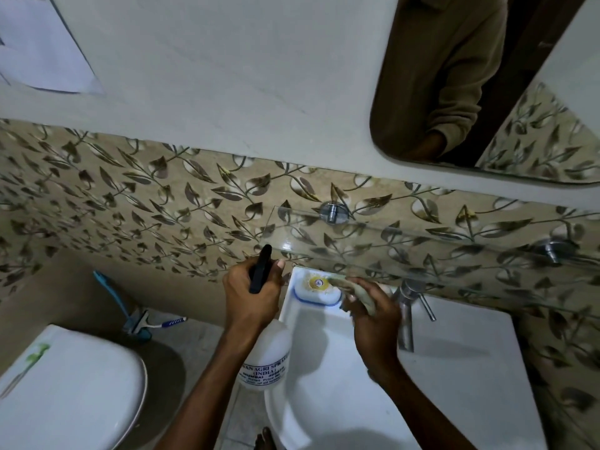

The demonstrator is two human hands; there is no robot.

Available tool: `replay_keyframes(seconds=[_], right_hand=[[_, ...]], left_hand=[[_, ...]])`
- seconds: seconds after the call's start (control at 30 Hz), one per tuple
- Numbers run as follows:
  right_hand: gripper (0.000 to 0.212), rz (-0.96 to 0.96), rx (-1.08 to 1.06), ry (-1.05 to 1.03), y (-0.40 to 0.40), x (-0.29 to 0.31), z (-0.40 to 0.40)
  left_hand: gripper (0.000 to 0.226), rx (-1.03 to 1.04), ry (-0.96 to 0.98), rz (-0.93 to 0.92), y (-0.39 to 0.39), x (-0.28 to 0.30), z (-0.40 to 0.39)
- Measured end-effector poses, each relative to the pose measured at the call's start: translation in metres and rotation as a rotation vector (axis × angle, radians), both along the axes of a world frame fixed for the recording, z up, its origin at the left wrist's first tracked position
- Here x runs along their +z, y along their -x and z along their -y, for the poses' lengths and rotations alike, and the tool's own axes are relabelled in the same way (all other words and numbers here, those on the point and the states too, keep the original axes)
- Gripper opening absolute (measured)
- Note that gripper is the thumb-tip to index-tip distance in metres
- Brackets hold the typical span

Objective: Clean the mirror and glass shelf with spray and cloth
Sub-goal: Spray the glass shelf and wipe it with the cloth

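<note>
We look from a single wide-angle head camera, facing forward and steeply down, close over the basin (373, 368) and glass shelf (406, 251), toward the tiled wall (130, 203); the mirror (487, 92) sits upper right.

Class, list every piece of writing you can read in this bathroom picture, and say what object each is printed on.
"...AN AGRI SPRAY..." on the spray bottle label, its start hidden.
"(INDIA)" below it.
Smaller lines beneath: too blurred to read.
Round yellow sticker on the soap dish: mark unreadable.

You're standing in a small home bathroom: white washbasin (454, 368) with steel tap (407, 316), toilet lid (71, 391), wall mirror (487, 86), leaf-patterned tiles (130, 203)
</note>
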State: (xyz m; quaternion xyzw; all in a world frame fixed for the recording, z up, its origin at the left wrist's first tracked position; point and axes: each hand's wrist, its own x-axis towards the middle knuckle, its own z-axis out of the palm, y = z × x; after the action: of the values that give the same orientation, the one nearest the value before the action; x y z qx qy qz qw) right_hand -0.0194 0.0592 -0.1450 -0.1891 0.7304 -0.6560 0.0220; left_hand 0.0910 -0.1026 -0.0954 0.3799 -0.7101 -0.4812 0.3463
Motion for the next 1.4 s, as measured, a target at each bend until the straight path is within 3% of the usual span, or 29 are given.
replay_keyframes(seconds=[0.07,0.1,0.13,0.2,0.33,0.43,0.73,0.83,0.97,1.1,1.2,1.4], right_hand=[[0.022,0.643,0.043,0.249,0.010,-0.004,0.011],[0.020,0.916,0.121,0.357,0.018,-0.004,0.019],[0.030,1.137,0.195,0.448,0.025,0.000,0.026],[0.039,1.347,0.237,0.631,0.037,0.013,0.041],[0.044,1.372,0.350,0.910,0.037,0.050,0.060],[0.042,1.321,0.301,0.963,0.036,0.054,0.052],[0.042,1.135,0.034,1.067,0.075,0.040,-0.061],[0.069,1.063,-0.066,1.118,0.084,0.040,-0.096],[0.046,1.113,-0.116,1.249,0.088,0.040,-0.097],[0.044,1.218,0.032,1.136,0.059,0.052,-0.050],[0.055,1.323,0.176,1.062,0.040,0.058,-0.034],[0.051,1.243,0.056,1.116,0.067,0.051,-0.115]], left_hand=[[0.062,-0.022,0.007,0.009,0.003,0.001,-0.004],[0.065,-0.033,0.010,0.011,0.004,0.001,-0.005],[0.066,-0.045,0.012,0.010,0.005,0.003,-0.007],[0.063,-0.066,0.013,0.017,0.006,0.005,-0.010],[0.036,-0.082,0.011,0.012,0.011,0.012,-0.018],[0.029,-0.098,0.026,-0.005,0.017,0.017,-0.024],[0.046,-0.225,-0.011,0.005,0.045,0.012,-0.045],[0.052,-0.281,0.014,-0.019,0.054,0.009,-0.052],[0.059,-0.326,0.028,-0.026,0.064,0.010,-0.064],[0.059,-0.349,0.047,-0.018,0.073,0.008,-0.074],[0.045,-0.336,0.054,-0.016,0.075,0.011,-0.077],[0.039,-0.318,0.084,-0.009,0.083,0.012,-0.082]])
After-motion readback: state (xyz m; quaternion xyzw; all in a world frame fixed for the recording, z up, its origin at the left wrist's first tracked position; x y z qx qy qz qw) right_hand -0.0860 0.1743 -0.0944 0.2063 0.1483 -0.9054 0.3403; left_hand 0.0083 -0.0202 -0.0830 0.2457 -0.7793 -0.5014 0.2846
